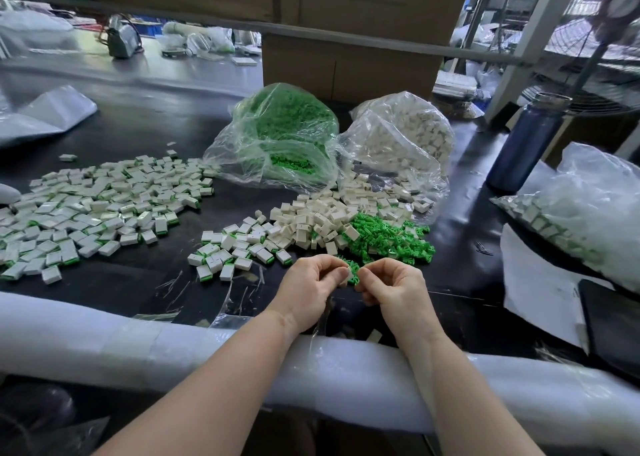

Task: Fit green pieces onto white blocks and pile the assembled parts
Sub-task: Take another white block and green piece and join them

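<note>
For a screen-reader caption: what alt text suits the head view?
Two hands meet over a dark table, left hand and right hand pinching a green piece. Assembled parts spread left; loose white blocks and green pieces lie ahead.

Both hands, left (pixel 309 284) and right (pixel 389 287), pinched a green piece (pixel 353 272) together above a dark table (pixel 138 282), assembled parts (pixel 100 199) heaped left.

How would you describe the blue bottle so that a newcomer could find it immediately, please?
Start at the large cardboard box behind the two clear bags. Look right, past the bag of white blocks, to the table's right side. The bottle stands upright there, the only tall, dark blue thing, with a silvery rim.
</note>
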{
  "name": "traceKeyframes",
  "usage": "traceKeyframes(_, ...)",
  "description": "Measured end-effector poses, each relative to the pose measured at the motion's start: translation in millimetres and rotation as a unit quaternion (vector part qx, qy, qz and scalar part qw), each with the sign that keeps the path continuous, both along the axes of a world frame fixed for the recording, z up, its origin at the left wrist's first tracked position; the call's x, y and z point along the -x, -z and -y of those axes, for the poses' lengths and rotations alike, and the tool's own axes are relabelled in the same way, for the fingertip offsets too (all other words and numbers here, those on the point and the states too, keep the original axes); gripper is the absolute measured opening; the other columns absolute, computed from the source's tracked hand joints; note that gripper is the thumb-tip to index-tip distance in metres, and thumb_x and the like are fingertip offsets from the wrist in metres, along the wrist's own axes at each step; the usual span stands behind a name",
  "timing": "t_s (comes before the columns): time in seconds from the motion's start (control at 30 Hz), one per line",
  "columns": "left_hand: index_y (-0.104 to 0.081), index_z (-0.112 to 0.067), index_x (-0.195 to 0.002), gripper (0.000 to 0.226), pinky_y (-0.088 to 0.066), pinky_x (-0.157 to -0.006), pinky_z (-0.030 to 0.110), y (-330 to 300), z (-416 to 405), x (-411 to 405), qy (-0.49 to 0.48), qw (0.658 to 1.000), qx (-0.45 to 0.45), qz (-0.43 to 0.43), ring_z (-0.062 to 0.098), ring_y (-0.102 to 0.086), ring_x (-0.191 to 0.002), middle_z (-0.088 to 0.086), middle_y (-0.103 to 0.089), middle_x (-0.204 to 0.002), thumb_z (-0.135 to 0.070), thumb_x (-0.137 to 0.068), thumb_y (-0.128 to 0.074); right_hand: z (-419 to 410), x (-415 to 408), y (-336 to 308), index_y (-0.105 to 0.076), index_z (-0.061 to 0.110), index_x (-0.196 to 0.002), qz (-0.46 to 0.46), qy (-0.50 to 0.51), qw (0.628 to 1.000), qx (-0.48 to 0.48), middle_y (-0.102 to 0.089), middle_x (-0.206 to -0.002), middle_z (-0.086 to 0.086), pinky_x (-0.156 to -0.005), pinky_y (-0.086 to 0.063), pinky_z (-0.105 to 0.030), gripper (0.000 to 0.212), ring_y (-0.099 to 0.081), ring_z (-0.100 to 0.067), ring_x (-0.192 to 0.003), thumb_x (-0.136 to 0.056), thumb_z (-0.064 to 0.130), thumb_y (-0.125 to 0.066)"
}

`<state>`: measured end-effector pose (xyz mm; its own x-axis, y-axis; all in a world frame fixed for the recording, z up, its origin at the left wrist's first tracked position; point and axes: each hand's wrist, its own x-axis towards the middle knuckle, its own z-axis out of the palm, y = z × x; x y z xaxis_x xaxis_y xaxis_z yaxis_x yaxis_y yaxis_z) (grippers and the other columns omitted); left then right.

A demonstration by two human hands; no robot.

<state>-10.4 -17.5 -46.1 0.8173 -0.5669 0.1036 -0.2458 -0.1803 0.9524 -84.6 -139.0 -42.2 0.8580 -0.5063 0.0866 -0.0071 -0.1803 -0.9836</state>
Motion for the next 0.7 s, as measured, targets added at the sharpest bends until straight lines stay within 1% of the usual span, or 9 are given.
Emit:
traceKeyframes(0.13,-0.067,-0.02,-0.088,0.007,-0.044,-0.072,0.008,0.4,-1.5,0.1,0.004,1.0,-0.023,0.019,-0.003,-0.058,-0.074,-0.014,-0.064,-0.077,-0.017,-0.089,-0.061,0.5,0.1,0.1,-0.065,0.005,-0.072,-0.02,-0.016,1.0,0.01,-0.061,-0.055,0.0,-0.05,-0.045,-0.016,0.014,-0.053,-0.002,-0.049,-0.085,0.003,-0.063)
traceKeyframes(0.2,-0.069,-0.018,-0.09,0.008,-0.045,-0.074,0.009,0.7,-1.7,0.1,0.0,0.999,-0.036,0.035,-0.002,-0.058,-0.076,-0.015,-0.064,-0.077,-0.018,-0.089,-0.061,0.9,0.0,0.0,-0.064,0.006,-0.072,-0.032,-0.017,0.999,0.018,-0.06,-0.055,0.0,-0.051,-0.045,-0.017,0.014,-0.052,-0.004,-0.05,-0.086,0.003,-0.063)
traceKeyframes(0.27,-0.07,-0.017,-0.092,0.009,-0.045,-0.074,0.008,1.0,-1.6,0.8,-0.004,0.998,-0.047,0.052,-0.002,-0.059,-0.076,-0.015,-0.064,-0.077,-0.018,-0.088,-0.062,1.0,0.4,-0.4,-0.064,0.006,-0.071,-0.039,-0.015,0.999,0.029,-0.059,-0.056,-0.001,-0.051,-0.045,-0.018,0.014,-0.051,-0.006,-0.051,-0.085,0.004,-0.062)
traceKeyframes(0.37,-0.071,-0.015,-0.095,0.011,-0.045,-0.074,0.007,1.2,-1.0,1.9,-0.007,0.996,-0.06,0.071,-0.001,-0.059,-0.077,-0.013,-0.063,-0.078,-0.019,-0.088,-0.063,0.7,1.0,-1.3,-0.063,0.004,-0.071,-0.037,-0.01,0.999,0.032,-0.059,-0.056,-0.001,-0.05,-0.044,-0.017,0.015,-0.05,-0.006,-0.049,-0.085,0.001,-0.061)
traceKeyframes(0.5,-0.071,-0.014,-0.097,0.013,-0.047,-0.08,0.013,1.5,-1.1,1.3,-0.008,0.996,-0.064,0.057,0.003,-0.061,-0.082,-0.01,-0.065,-0.082,-0.019,-0.088,-0.063,0.3,2.0,-3.1,-0.063,0.004,-0.071,-0.043,-0.021,0.998,0.034,-0.058,-0.056,-0.002,-0.05,-0.043,-0.017,0.015,-0.05,-0.007,-0.05,-0.086,0.001,-0.061)
traceKeyframes(0.57,-0.071,-0.014,-0.097,0.013,-0.048,-0.08,0.014,0.9,-1.1,1.4,-0.004,0.996,-0.067,0.053,0.005,-0.062,-0.083,-0.009,-0.065,-0.082,-0.018,-0.088,-0.063,0.4,2.3,-3.6,-0.062,0.005,-0.07,-0.044,-0.025,0.998,0.032,-0.058,-0.055,-0.002,-0.049,-0.042,-0.017,0.017,-0.048,-0.007,-0.049,-0.085,0.0,-0.06)
traceKeyframes(0.63,-0.071,-0.013,-0.097,0.014,-0.05,-0.082,0.018,0.5,-0.9,2.1,-0.003,0.995,-0.074,0.066,0.008,-0.063,-0.085,-0.006,-0.067,-0.084,-0.018,-0.087,-0.063,0.4,2.1,-3.6,-0.062,0.004,-0.07,-0.043,-0.021,0.998,0.031,-0.057,-0.054,-0.002,-0.048,-0.041,-0.017,0.016,-0.047,-0.007,-0.048,-0.085,0.0,-0.06)
traceKeyframes(0.7,-0.071,-0.011,-0.098,0.015,-0.05,-0.084,0.024,0.2,-0.3,3.2,-0.002,0.992,-0.086,0.097,0.012,-0.063,-0.087,-0.002,-0.068,-0.089,-0.018,-0.088,-0.063,0.5,1.7,-3.5,-0.062,0.003,-0.069,-0.043,-0.016,0.998,0.034,-0.056,-0.052,-0.001,-0.048,-0.041,-0.018,0.016,-0.046,-0.007,-0.047,-0.085,0.0,-0.06)
